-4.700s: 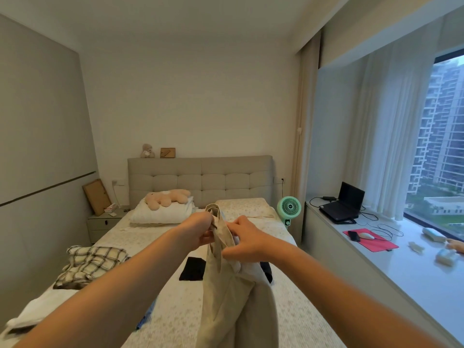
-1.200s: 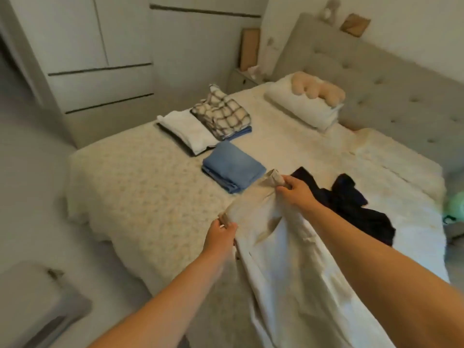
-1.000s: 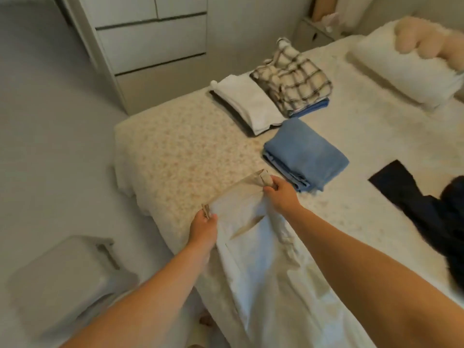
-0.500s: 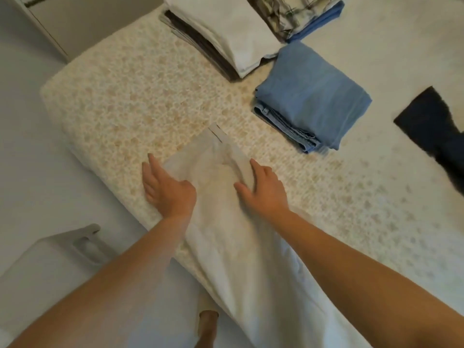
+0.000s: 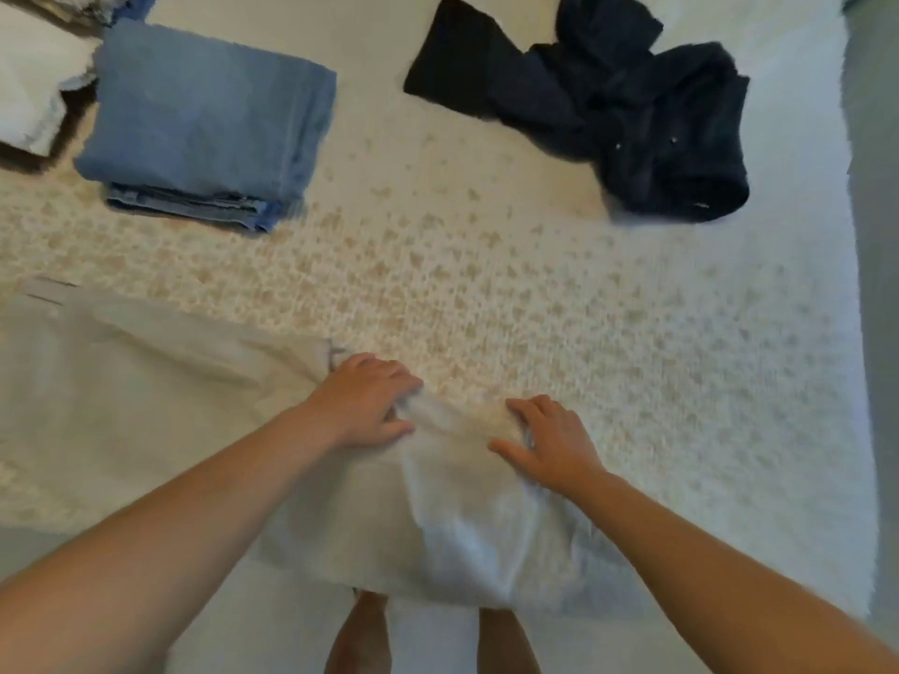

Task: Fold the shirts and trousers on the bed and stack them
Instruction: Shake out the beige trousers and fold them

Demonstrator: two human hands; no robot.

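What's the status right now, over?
Left hand and right hand flat on beige trousers, fingers relaxed. Trousers spread on bed, not yet folded. Dark garment unfolded beyond; folded blue jeans clear of the work.

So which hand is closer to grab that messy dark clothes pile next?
The right hand, probably. It rests on the beige trousers toward the side where the crumpled dark garment lies. The left hand sits nearer the folded blue jeans, so it would have to cross over.
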